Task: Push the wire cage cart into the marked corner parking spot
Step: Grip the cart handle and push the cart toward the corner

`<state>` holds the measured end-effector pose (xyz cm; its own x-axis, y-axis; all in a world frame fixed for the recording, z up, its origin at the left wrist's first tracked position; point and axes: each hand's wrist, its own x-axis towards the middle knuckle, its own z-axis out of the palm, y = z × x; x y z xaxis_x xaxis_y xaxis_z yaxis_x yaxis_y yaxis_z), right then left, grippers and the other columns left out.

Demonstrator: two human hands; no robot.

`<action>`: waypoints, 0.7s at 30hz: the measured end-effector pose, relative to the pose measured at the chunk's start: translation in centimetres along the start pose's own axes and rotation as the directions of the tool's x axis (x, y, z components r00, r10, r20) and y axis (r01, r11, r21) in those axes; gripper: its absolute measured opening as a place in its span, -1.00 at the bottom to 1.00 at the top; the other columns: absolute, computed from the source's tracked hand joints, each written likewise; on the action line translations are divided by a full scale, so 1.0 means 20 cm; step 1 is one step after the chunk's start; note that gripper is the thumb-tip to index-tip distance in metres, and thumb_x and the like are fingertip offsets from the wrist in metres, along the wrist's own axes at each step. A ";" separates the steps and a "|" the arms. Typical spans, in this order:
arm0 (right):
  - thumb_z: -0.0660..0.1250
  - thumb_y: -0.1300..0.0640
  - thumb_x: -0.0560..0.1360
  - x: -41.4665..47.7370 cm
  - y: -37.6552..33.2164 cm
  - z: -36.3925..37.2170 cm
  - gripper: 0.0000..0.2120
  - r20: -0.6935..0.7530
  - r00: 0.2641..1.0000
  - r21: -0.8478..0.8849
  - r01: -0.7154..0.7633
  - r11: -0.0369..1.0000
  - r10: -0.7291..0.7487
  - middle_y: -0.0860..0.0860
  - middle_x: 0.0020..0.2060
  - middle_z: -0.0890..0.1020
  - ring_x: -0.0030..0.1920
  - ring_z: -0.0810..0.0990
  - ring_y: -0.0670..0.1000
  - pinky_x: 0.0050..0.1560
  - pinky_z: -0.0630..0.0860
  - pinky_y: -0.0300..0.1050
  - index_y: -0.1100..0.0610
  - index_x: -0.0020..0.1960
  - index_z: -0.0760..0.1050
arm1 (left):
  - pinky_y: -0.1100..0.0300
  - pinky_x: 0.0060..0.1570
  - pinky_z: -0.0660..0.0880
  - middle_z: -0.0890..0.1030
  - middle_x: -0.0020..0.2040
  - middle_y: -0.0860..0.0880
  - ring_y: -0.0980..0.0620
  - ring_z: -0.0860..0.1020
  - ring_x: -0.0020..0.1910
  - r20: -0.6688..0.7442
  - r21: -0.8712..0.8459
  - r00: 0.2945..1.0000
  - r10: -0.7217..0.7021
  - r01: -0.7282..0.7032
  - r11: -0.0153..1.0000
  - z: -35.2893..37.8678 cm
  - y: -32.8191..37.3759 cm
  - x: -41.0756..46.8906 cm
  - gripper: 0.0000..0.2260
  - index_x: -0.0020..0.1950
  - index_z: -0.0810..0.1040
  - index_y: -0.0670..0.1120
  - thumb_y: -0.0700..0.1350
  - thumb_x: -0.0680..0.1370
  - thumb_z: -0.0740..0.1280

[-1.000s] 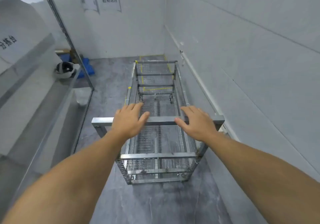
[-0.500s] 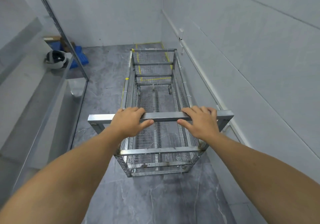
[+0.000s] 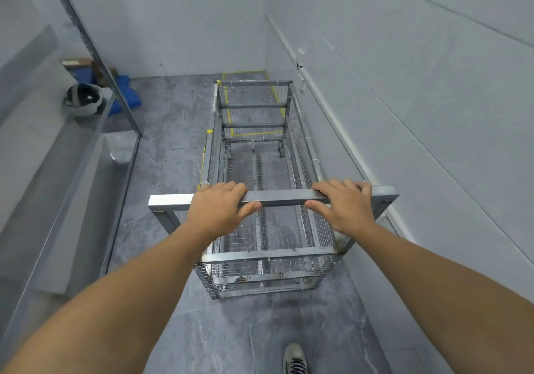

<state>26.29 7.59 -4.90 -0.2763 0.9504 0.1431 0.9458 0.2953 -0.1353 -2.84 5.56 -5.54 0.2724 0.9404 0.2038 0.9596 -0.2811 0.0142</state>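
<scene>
Both hands grip the square metal handle bar (image 3: 277, 197) of the wire cage cart (image 3: 260, 177). The left hand (image 3: 218, 210) is curled over the bar left of its midpoint, fingers on top and thumb beneath; the right hand (image 3: 345, 207) clasps it likewise right of the midpoint. The cart stretches away from the hands along the floor (image 3: 170, 154), its right side close beside the wall (image 3: 404, 90). Its far end overlaps the yellow tape outline (image 3: 254, 134) marked in the corner beyond; whether it fills the outline cannot be told. Left of the cart lie a blue crate (image 3: 127, 96) and a helmet (image 3: 83, 102). A shoe (image 3: 294, 357) shows behind the cart.
</scene>
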 end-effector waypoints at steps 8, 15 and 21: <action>-0.06 -0.48 0.46 0.24 0.01 0.05 -0.48 -0.018 1.000 -0.008 0.020 1.000 -0.020 -0.21 -0.04 0.55 0.02 0.44 -0.04 0.12 0.12 0.03 -0.22 0.14 0.45 | 0.07 -0.05 0.31 0.57 -0.11 0.09 0.00 0.54 -0.08 0.030 0.008 0.998 -0.050 0.050 0.999 0.01 -0.10 0.20 -0.52 -0.02 0.47 0.04 0.38 0.52 -0.02; -0.10 -0.49 0.46 0.50 0.15 0.07 -0.46 0.013 1.000 -0.030 0.025 0.999 -0.025 -0.23 -0.01 0.54 0.05 0.43 -0.06 0.17 0.16 0.05 -0.22 0.16 0.43 | 0.10 -0.10 0.28 0.43 -0.21 0.15 0.05 0.46 -0.19 0.040 -0.012 0.997 -0.066 0.066 0.998 0.06 -0.12 0.46 -0.60 -0.13 0.32 0.11 0.40 0.52 -0.02; -0.07 -0.48 0.46 0.75 0.24 0.09 -0.50 0.019 0.999 -0.028 0.029 0.999 -0.029 -0.23 -0.01 0.54 0.06 0.43 -0.05 0.21 0.17 0.06 -0.22 0.14 0.42 | 0.10 -0.13 0.27 0.42 -0.23 0.15 0.07 0.37 -0.24 0.038 -0.007 0.996 -0.078 0.078 0.997 0.10 -0.17 0.70 -0.61 -0.14 0.30 0.11 0.41 0.52 -0.01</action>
<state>26.36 23.43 -5.23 -0.3065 0.9432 0.1279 0.9418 0.3200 -0.1034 -2.19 20.03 -4.78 0.1993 0.9659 0.1650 0.9774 -0.2081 0.0374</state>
